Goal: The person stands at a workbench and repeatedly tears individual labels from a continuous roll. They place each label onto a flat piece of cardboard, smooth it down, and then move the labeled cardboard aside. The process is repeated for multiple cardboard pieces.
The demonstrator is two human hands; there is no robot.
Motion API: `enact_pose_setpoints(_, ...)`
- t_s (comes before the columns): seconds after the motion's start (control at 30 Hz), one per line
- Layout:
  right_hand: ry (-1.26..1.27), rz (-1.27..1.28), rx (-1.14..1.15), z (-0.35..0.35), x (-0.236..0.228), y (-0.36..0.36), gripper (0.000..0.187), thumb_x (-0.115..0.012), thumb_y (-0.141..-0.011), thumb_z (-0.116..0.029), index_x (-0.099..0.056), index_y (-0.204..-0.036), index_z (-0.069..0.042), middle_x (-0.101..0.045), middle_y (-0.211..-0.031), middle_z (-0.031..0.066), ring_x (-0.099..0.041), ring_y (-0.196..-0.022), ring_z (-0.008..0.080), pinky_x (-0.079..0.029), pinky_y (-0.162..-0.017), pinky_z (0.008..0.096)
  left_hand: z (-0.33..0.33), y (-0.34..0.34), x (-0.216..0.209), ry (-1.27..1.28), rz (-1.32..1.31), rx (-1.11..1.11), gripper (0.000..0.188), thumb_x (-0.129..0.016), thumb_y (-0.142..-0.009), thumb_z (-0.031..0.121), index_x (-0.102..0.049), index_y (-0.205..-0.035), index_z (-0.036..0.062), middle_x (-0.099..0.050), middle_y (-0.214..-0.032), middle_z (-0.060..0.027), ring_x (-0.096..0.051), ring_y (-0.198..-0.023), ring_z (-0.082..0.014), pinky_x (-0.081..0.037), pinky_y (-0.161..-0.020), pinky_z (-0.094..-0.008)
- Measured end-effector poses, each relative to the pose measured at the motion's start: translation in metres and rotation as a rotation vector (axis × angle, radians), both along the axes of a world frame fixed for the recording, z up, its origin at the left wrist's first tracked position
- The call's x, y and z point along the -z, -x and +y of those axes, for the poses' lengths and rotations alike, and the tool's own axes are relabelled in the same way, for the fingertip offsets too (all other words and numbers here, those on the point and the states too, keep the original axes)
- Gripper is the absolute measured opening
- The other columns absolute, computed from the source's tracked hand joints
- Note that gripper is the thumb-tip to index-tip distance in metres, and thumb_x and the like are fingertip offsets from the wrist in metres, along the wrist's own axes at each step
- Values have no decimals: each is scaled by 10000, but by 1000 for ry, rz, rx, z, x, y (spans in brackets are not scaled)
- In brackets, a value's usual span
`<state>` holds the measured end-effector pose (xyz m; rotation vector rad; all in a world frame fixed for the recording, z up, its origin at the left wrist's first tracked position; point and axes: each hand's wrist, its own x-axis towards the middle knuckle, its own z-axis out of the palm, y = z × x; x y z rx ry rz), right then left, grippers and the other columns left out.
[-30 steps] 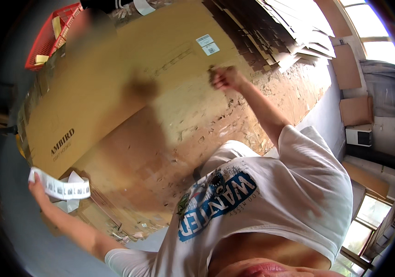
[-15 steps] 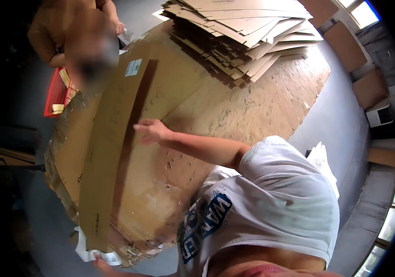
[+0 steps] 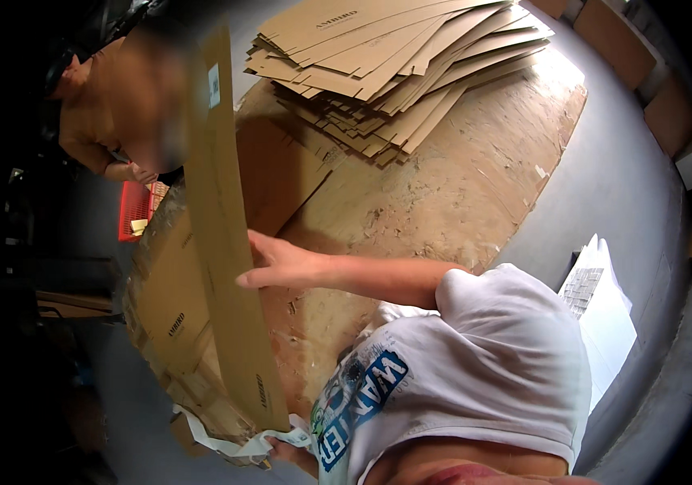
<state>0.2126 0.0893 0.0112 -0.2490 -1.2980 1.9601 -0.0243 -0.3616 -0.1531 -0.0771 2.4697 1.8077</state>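
Observation:
A long, narrow brown cardboard panel [image 3: 223, 202] stands raised and tilted over the table, a white label near its far end. My right hand [image 3: 283, 263] has its thumb over the face and its fingers at the right edge of the panel. Low in the view, my left hand [image 3: 291, 454] is at the panel's near end, its fingers partly hidden by a crumpled white strip [image 3: 229, 444]. More flat brown cardboard [image 3: 170, 283] lies beneath and to the left. Whether the raised panel is joined to it, I cannot tell.
A tall, uneven stack of flat cardboard [image 3: 394, 69] covers the table's far side. The worn wooden tabletop [image 3: 443, 190] has rough edges. Across at the far left, another person [image 3: 91, 133] is beside a red plastic basket [image 3: 132, 212]. White sheets [image 3: 605, 323] are at my right.
The cardboard panel has swung to the right and lifted. My right hand, open beside its edge before, now grips it. The left hand has moved right with the panel's near end.

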Motion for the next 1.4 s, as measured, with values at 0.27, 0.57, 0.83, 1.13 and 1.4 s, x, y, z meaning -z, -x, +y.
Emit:
enact_pose_setpoints(0.27, -45, 34, 921, 98, -26, -84, 357, -556, -846, -105, -430, -1152, 27, -574, -787, 92, -526, -695, 118, -459, -646, 275, 262, -91, -69, -556, -108, 409, 388, -561, -897, 168, -434, -1190, -52, -543, -1104, -172, -576, -942, -256, -522, -781, -366)
enact_pose_setpoints(0.57, 96, -409, 1019, 253, -4, -184, 226, -459, -877, -64, -507, -1055, 66, -653, -820, 175, -644, -545, 191, -519, -426, 287, 384, -144, -161, -618, -330, 883, 389, -542, -915, 222, -445, -1217, -3, -567, -1096, -157, -587, -988, -289, -518, -814, -416)
enact_pose_setpoints(0.83, -394, -811, 778, 165, 22, -173, 335, -621, -836, -418, -681, -932, -102, -663, -755, -7, -583, -647, 72, -494, -634, 230, 381, -127, -171, -615, -471, 806, 284, -550, -904, 182, -530, -1092, -30, -621, -1007, -169, -631, -906, -261, -540, -767, -368)
enact_pose_setpoints(1.13, -114, -108, -101, 12, 25, -40, 483, -667, -774, 4, -499, -1227, 11, -634, -978, 77, -598, -876, 106, -524, -771, 245, 387, -122, -170, -652, -524, 833, 191, -557, -899, 150, -552, -1012, -4, -611, -937, -68, -610, -834, -165, -522, -696, -317)
enact_pose_setpoints(1.4, -359, -347, -20, 10, 33, -33, 335, -627, -769, 50, -568, -1094, -3, -654, -914, 68, -590, -789, 82, -496, -689, 236, 383, -121, -132, -466, -521, 827, 183, -599, -858, 125, -581, -972, -17, -614, -884, -55, -593, -767, -136, -499, -651, -270)
